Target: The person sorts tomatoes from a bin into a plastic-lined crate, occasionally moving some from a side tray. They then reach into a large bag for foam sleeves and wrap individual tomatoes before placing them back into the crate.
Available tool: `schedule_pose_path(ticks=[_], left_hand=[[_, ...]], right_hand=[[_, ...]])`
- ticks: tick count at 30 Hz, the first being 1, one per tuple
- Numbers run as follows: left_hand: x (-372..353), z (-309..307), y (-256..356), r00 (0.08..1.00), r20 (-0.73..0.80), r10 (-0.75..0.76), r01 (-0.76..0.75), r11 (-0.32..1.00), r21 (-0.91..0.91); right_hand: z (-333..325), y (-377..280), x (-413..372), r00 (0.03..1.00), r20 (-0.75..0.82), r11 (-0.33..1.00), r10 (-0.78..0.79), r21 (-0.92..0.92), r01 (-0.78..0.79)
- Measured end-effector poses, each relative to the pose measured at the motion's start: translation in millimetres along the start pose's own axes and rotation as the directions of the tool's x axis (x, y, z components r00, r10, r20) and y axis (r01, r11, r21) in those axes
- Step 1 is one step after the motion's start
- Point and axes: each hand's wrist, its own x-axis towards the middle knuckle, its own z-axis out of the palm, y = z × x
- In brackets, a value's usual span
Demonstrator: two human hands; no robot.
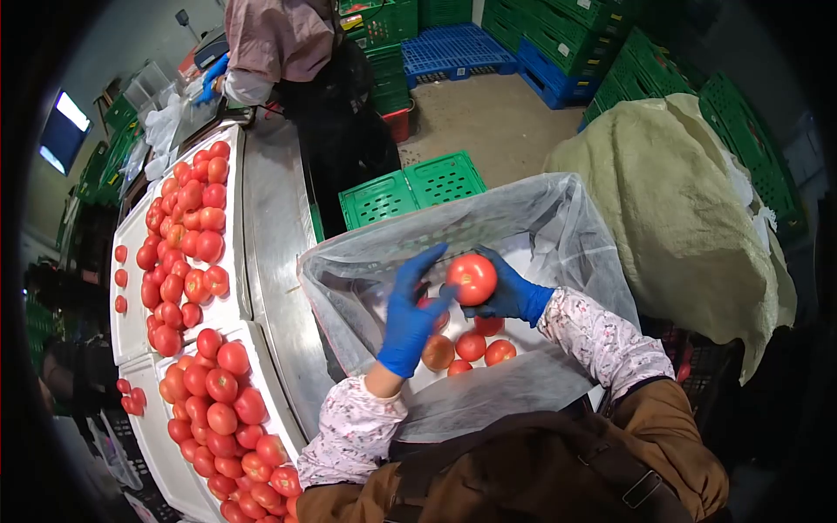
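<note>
Holding one ripe tomato [472, 279] over the middle of a clear plastic bag [540, 218], the person works with both hands in blue gloves. The right hand [514, 296] is curled round the fruit from behind. The left hand [408, 322] lies flat, fingers straight, with its fingertips touching the fruit's near side. The two hands meet on that one tomato.

Any lettering on the crates is too blurred to read.

Low in the bag, toward its near edge, I count five loose tomatoes [471, 346]. A sixth is half hidden behind the left palm. The box under the bag is covered by the plastic.

To the left, beyond a steel strip [279, 244], two white trays [237, 261] carry heaped tomatoes [187, 227], too many and too overlapped to count. The nearer tray is cut off at the bottom edge.

At the far end of the trays stands a co-worker [279, 39], seen only from the shoulders down, with one blue-gloved hand [212, 77] showing. A green crate [410, 187] lies on the floor behind the bag, and blue pallets [458, 48] lie further back. A pale sackcloth [689, 209] drapes a pile on the right, hiding what is under it.
</note>
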Motion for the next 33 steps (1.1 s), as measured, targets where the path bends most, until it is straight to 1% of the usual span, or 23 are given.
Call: schedule_pose_path(ticks=[1,2,3,4,5,6,7,8,10,12,16,17,18,19,20,21,23,24,26,27,28,30,33], left_hand=[[0.7,9.9,-5.0,0.963,0.056,0.262,-0.263,0.886,0.382],[1.4,14.2,-9.5,0.863,0.207,0.460,-0.467,0.574,0.673],[10.1,7.9,-22.0,0.859,0.216,0.463,-0.474,0.564,0.676],[13.8,-2.4,-30.9,0.869,0.210,0.449,-0.462,0.578,0.673],[19.7,-11.8,-27.9,0.973,0.052,0.227,-0.226,0.869,0.439],[23.4,-22.5,-24.8,0.999,-0.023,-0.050,0.052,0.991,0.127],[29.1,-37.2,-33.5,0.991,-0.026,-0.134,0.125,0.969,-0.214],[32.5,-49.6,-34.1,0.991,-0.025,-0.132,0.124,0.968,-0.217],[36.8,-68.1,-31.7,0.854,0.330,-0.402,0.513,0.549,-0.660],[39.0,-72.0,-32.2,0.844,0.312,-0.437,0.512,0.480,-0.713],[37.1,-69.2,-40.8,0.941,0.209,-0.266,0.338,0.708,-0.620],[35.2,-67.9,-39.9,0.956,0.226,-0.186,0.281,0.807,-0.520],[33.8,-66.5,-37.7,0.956,0.227,-0.187,0.281,0.809,-0.517],[31.8,-64.0,-35.0,0.974,0.181,-0.136,0.201,0.888,-0.413],[29.9,-60.7,-34.1,0.986,0.146,-0.078,0.120,0.946,-0.301],[28.8,-60.5,-35.9,0.984,0.156,-0.082,0.127,0.945,-0.301],[28.8,-64.5,-37.1,0.978,0.180,0.108,-0.143,0.971,0.194],[28.2,-63.6,-36.6,0.974,0.196,0.111,-0.149,0.970,0.190],[27.4,-63.0,-34.4,0.971,0.226,0.074,-0.092,0.993,0.070],[30.8,-65.4,-36.2,0.971,0.233,-0.055,0.098,0.979,-0.179],[32.6,-65.4,-36.4,0.970,0.239,-0.052,0.096,0.980,-0.176],[33.7,-66.5,-35.6,0.941,0.265,-0.210,0.330,0.743,-0.582],[34.0,-66.1,-32.4,0.906,0.313,-0.286,0.423,0.562,-0.710]], right_hand=[[13.4,4.0,4.6,0.987,-0.114,0.984,-0.111,-0.151,0.093],[22.5,7.6,3.6,0.949,-0.214,0.939,-0.231,-0.306,0.160],[22.4,-2.7,-11.2,0.989,-0.127,0.810,-0.076,-0.586,-0.013],[29.7,-6.1,-9.1,0.979,-0.189,0.760,-0.075,-0.646,-0.066],[15.2,-12.9,-3.7,0.984,-0.109,0.694,-0.138,-0.719,0.017],[-7.9,-14.3,4.7,0.980,-0.021,0.616,-0.197,-0.780,0.107],[-30.4,-7.4,13.8,0.949,-0.052,0.435,-0.313,-0.895,0.095],[-48.3,-3.0,15.4,0.944,-0.017,-0.124,-0.329,-0.990,-0.061],[-123.5,32.2,23.7,0.981,-0.012,-0.649,-0.196,-0.748,-0.139],[-113.2,49.7,6.4,0.996,0.026,-0.691,-0.084,-0.722,-0.040],[-124.9,51.7,11.4,0.985,0.013,-0.477,-0.173,-0.876,-0.072],[-117.6,54.0,10.6,0.921,0.066,-0.349,-0.384,-0.934,-0.079],[-112.3,48.8,13.0,0.920,0.068,-0.347,-0.386,-0.935,-0.077],[-108.3,38.7,16.4,0.933,-0.173,0.310,-0.316,-0.948,-0.071],[-89.8,26.7,15.8,0.941,-0.320,0.832,-0.114,-0.548,-0.086],[-75.4,17.0,13.4,0.973,-0.228,0.940,-0.027,-0.336,-0.052],[-47.7,4.3,8.7,0.998,-0.055,1.000,0.015,0.014,-0.014],[-34.6,-0.4,4.3,0.998,-0.061,1.000,-0.001,0.012,0.001],[-13.5,-7.1,-2.6,0.999,-0.052,0.981,-0.001,0.196,0.011],[-9.0,-8.0,-2.8,0.999,-0.049,0.973,0.010,0.233,0.002],[-5.8,-8.3,-4.6,0.999,-0.049,0.973,0.002,0.231,0.009],[-1.3,-6.5,-6.1,1.000,-0.016,0.955,0.025,0.297,-0.019],[-4.2,-4.6,-5.3,1.000,0.017,0.954,0.019,0.300,-0.023]])
